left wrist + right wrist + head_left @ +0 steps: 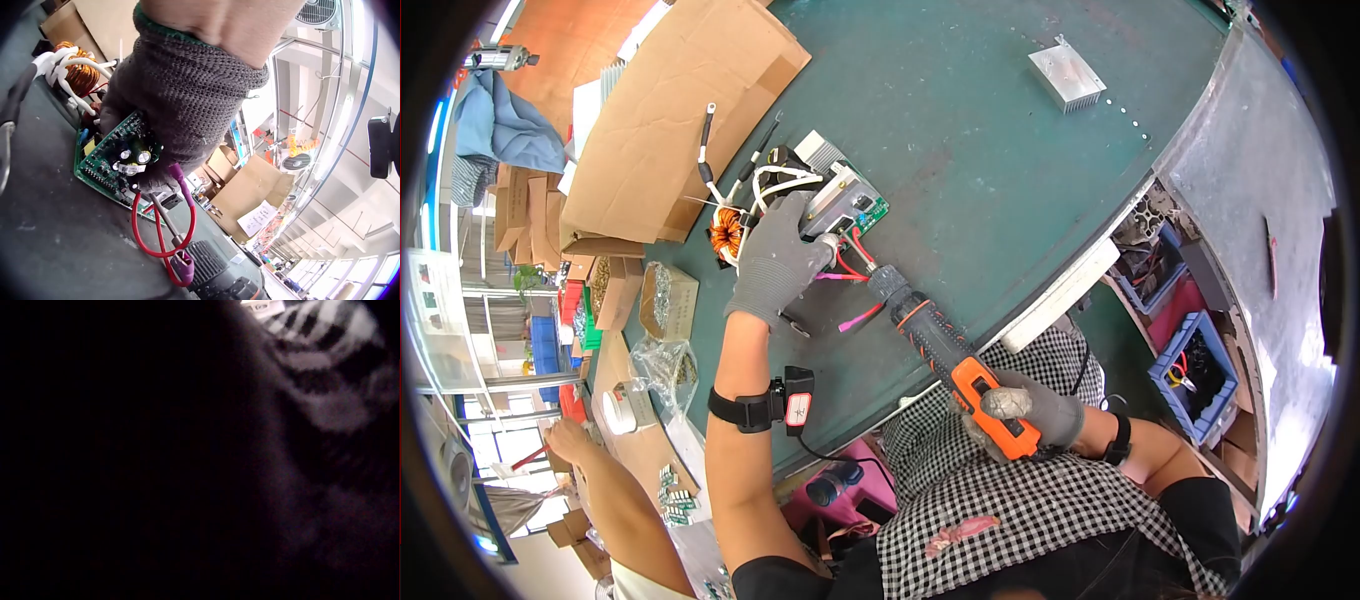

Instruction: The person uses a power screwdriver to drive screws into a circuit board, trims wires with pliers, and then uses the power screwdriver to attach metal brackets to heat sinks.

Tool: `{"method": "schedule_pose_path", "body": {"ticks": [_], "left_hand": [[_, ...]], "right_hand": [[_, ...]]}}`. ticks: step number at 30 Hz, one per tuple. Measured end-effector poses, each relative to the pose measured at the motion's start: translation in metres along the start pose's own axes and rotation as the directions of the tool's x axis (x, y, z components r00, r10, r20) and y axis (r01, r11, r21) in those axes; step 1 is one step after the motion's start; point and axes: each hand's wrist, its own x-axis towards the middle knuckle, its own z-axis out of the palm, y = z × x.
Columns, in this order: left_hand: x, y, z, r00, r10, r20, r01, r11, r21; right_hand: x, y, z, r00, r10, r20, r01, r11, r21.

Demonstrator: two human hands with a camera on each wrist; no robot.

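Observation:
My left hand (782, 258), in a grey knit glove, grips a green circuit board (115, 164) fitted with metal heat sinks (840, 205). In the left wrist view the board stands tilted on the bench, its fingers partly hidden behind it. My right hand (1032, 408), also gloved, holds an orange and black power screwdriver (940, 345) by its body. The screwdriver's shaft (164, 214) reaches to the board's edge beside my left fingers. Red wires (136, 228) with purple connectors loop around the shaft. A copper-wound coil (725, 232) and white leads lie beside the left hand. The right wrist view is mostly dark.
A finned heat sink (1068, 75) lies toward the far right of the green bench (960, 130). Cardboard (685, 110) stands at the left. Below the bench's right edge is a blue bin (1197, 375) with pliers. Another person's arm (625, 505) reaches in at lower left.

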Motion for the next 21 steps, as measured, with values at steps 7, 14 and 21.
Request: {"method": "schedule_pose_path", "body": {"ticks": [7, 14, 21], "left_hand": [[0.0, 0.004, -0.002, 0.999, -0.032, 0.023, 0.032, 0.999, 0.022], [-0.003, 0.0, -0.004, 0.998, 0.009, 0.056, -0.005, 0.998, -0.061], [-0.022, 0.026, -0.024, 0.997, 0.064, -0.044, -0.062, 0.997, 0.048]], "right_hand": [[0.0, -0.002, 0.002, 1.0, 0.013, -0.016, -0.013, 1.0, -0.001], [-0.005, -0.002, 0.003, 1.0, -0.024, -0.004, 0.023, 0.997, -0.077], [-0.007, -0.003, 0.002, 1.0, 0.013, -0.011, -0.014, 0.999, -0.043]]}}
